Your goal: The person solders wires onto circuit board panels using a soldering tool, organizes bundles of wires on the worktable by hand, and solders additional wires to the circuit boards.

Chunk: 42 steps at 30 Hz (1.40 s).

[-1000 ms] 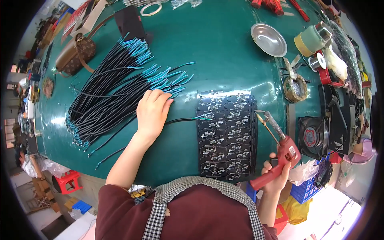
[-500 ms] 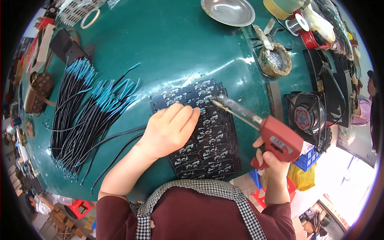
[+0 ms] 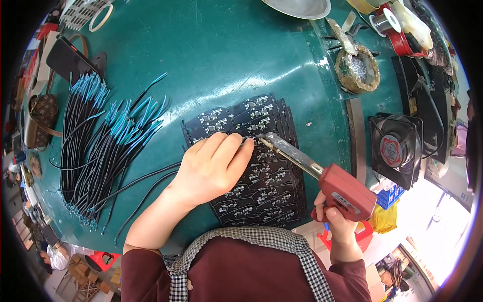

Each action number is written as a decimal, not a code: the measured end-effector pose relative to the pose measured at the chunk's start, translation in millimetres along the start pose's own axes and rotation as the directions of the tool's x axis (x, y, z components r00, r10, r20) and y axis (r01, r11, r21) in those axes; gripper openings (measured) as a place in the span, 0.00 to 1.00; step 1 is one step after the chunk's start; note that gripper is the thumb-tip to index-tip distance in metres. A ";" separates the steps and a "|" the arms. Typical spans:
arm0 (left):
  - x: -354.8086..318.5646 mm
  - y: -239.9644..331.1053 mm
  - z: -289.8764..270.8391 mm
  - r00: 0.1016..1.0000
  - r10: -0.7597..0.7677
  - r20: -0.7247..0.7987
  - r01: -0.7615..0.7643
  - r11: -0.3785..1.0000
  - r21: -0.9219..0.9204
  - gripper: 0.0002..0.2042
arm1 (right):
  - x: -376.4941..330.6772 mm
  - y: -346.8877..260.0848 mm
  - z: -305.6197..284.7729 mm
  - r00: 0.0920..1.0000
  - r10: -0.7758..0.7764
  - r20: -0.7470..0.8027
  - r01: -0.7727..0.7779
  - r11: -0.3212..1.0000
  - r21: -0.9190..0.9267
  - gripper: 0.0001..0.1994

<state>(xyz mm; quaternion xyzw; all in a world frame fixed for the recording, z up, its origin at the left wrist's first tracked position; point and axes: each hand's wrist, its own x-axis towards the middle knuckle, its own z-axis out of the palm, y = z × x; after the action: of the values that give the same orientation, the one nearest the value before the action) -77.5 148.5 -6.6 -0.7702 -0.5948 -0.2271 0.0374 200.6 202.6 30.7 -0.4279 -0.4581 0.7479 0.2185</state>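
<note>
My left hand (image 3: pixel 209 168) is pinched closed over a stack of black circuit boards (image 3: pixel 274 189). A black cable (image 3: pixel 151 177) runs in under this hand from the left; its gripped end is mostly hidden by the fingers. A red soldering gun (image 3: pixel 346 194) is wrapped in my right hand (image 3: pixel 338 224), its fingers around the handle and trigger. The gun's tip reaches down-left to the boards, right beside my left fingertips; whether it touches a board or wire I cannot tell. To the left lies a bundle of black cables (image 3: pixel 90 161) with blue wire ends.
A crusted round pot (image 3: pixel 372 80) with tools across it stands at the far right, near a solder wire spool (image 3: pixel 385 22). Closer are a metal bar (image 3: pixel 356 133) and a black fan (image 3: pixel 396 151). A metal bowl (image 3: pixel 304 9) sits at the back; a brown bag (image 3: pixel 43 118) lies left.
The soldering gun's tip has come down and left, close to my left fingertips. My left hand keeps its pinch over the boards. The whole view has shifted slightly.
</note>
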 end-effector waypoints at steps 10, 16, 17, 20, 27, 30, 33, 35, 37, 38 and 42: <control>-1.2 1.0 -0.2 1.000 0.000 0.015 0.000 1.000 0.010 0.14 | -6.0 11.8 -8.7 0.999 0.028 -0.042 -0.031 0.996 -0.083 0.29; -0.8 2.7 -0.2 1.000 0.003 0.022 -0.003 1.000 0.023 0.14 | -4.4 1.2 3.3 0.997 0.071 -0.025 -0.069 0.993 0.094 0.35; -1.1 2.9 -0.7 1.000 0.000 0.024 -0.001 1.000 0.020 0.14 | -6.8 -0.1 1.0 0.998 0.065 -0.020 -0.063 0.995 0.078 0.36; -1.2 2.2 1.5 1.000 0.000 0.010 0.000 1.000 0.023 0.14 | -9.9 2.8 -0.9 0.999 0.046 -0.017 -0.045 0.996 0.071 0.36; -3.6 4.2 3.5 0.997 0.026 -0.069 -0.025 0.999 0.021 0.14 | -23.4 15.8 -2.3 1.000 -0.017 -0.018 0.018 0.997 0.081 0.38; -4.0 8.0 3.6 0.992 0.070 -0.101 -0.071 0.997 -0.002 0.16 | -23.4 17.3 0.9 0.999 -0.015 -0.035 0.018 0.997 0.076 0.38; -5.0 8.9 5.7 0.992 0.081 -0.094 -0.082 0.997 -0.007 0.16 | -22.8 16.5 3.1 0.999 0.008 -0.036 -0.006 0.997 0.080 0.38; -5.5 7.9 4.4 0.994 0.089 -0.066 -0.089 0.996 -0.001 0.15 | -22.6 17.6 -0.3 1.000 0.009 -0.012 -0.008 0.998 0.070 0.38; -5.1 7.9 3.1 0.995 0.096 -0.037 -0.096 0.995 0.006 0.13 | -23.1 18.9 -1.8 1.000 0.009 0.014 -0.010 0.998 0.061 0.38; -4.4 8.5 2.6 0.995 0.092 -0.031 -0.092 0.996 0.012 0.13 | -24.2 19.5 -1.9 1.000 0.010 -0.002 -0.010 0.998 0.060 0.38; -4.9 9.5 4.0 0.996 0.087 -0.036 -0.085 0.996 0.038 0.11 | -24.7 19.3 -1.5 0.999 0.040 -0.022 -0.038 0.997 0.069 0.39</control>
<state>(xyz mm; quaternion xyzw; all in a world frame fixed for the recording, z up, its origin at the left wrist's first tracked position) -68.4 142.7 -10.1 -0.7898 -0.5643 -0.2290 0.0725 216.4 176.3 24.4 -0.4377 -0.4210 0.7623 0.2239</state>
